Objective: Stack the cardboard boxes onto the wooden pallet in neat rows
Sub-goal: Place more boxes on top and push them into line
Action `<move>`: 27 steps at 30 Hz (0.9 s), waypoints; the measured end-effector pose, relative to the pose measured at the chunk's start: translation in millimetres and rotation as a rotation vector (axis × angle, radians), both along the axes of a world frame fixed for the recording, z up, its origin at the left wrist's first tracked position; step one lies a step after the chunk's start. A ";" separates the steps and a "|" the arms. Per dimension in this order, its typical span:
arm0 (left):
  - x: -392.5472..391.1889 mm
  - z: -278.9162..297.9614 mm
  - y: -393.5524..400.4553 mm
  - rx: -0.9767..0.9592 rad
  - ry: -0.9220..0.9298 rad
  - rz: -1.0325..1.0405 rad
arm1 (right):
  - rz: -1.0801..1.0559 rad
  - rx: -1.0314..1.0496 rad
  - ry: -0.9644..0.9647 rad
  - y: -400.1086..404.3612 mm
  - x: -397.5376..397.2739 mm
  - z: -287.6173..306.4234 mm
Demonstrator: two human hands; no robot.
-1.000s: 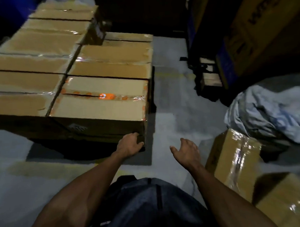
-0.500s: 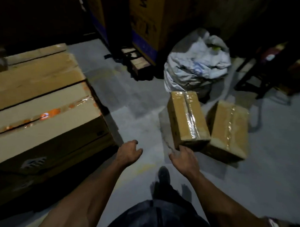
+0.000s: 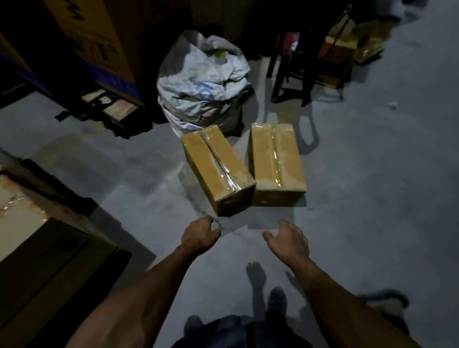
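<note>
Two brown taped cardboard boxes lie side by side on the grey concrete floor, the left box [image 3: 218, 171] angled and touching the right box [image 3: 276, 160] at its near corner, both just beyond the hands. The left hand [image 3: 199, 236] hangs loosely curled and the right hand [image 3: 288, 239] spread open, neither holding anything. Stiff and probably moderately heavy, with slick tape along the top, the nearer box is best gripped low on its opposite short ends

Dim room, grey concrete floor [image 3: 367, 195], dark chair [image 3: 305, 67], white sack [image 3: 202, 89].
</note>
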State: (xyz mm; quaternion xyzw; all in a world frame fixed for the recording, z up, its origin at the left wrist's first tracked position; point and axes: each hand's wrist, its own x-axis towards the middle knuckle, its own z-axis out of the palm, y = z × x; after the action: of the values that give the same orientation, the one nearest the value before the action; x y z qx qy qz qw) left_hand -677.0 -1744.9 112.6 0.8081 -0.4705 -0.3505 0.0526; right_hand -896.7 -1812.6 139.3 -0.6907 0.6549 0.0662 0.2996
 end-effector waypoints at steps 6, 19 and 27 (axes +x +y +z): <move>-87.5 7.5 -93.2 0.004 0.056 0.055 | -0.072 0.044 -0.052 -74.6 -86.4 -8.3; -136.7 8.2 -306.1 -0.103 0.349 0.430 | -0.160 0.043 -0.098 -284.9 -131.3 -6.7; -90.6 -23.7 -465.6 -0.112 0.629 0.851 | -0.335 0.108 -0.220 -448.5 -93.4 -33.8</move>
State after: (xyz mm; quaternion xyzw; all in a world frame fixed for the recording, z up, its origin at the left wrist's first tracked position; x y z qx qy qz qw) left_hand -767.6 -2210.5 88.9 0.7795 -0.0803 -0.4979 0.3715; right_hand -990.0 -2261.1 105.4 -0.5583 0.7193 -0.0254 0.4126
